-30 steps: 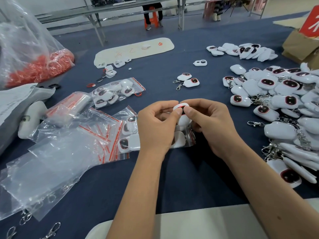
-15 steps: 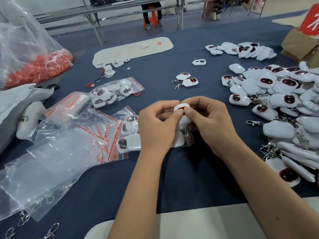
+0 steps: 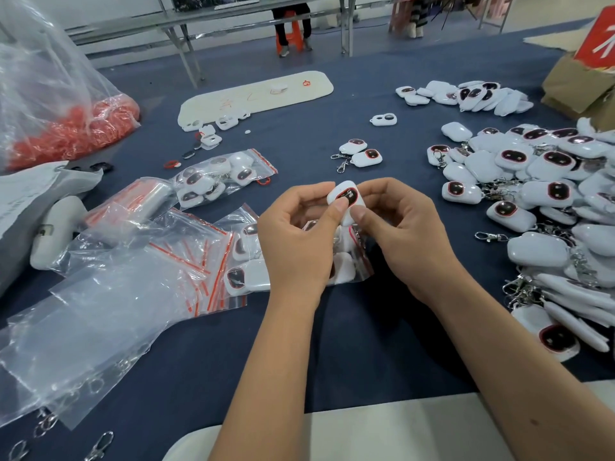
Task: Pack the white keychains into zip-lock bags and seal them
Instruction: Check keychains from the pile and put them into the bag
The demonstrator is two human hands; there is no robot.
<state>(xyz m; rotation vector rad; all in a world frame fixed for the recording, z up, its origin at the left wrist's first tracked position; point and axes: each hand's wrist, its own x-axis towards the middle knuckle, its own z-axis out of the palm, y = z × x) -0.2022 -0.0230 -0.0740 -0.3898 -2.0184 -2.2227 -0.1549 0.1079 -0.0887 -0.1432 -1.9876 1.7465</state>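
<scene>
Blue tablecloth; left grip and right grip pinch one unlabelled white keychain

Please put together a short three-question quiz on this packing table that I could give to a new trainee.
1. True or false: both the left hand and the right hand hold the same white keychain.
2. Multiple choice: the big loose keychain pile lies A) to the person's right, B) to the person's left, C) inside the cardboard box.
3. Short answer: what is in the zip-lock bag beyond the left hand?

Key
1. True: fingers of both hands pinch it above the blue table.
2. A.
3. Several white keychains; whether its strip is sealed cannot be told.
</scene>
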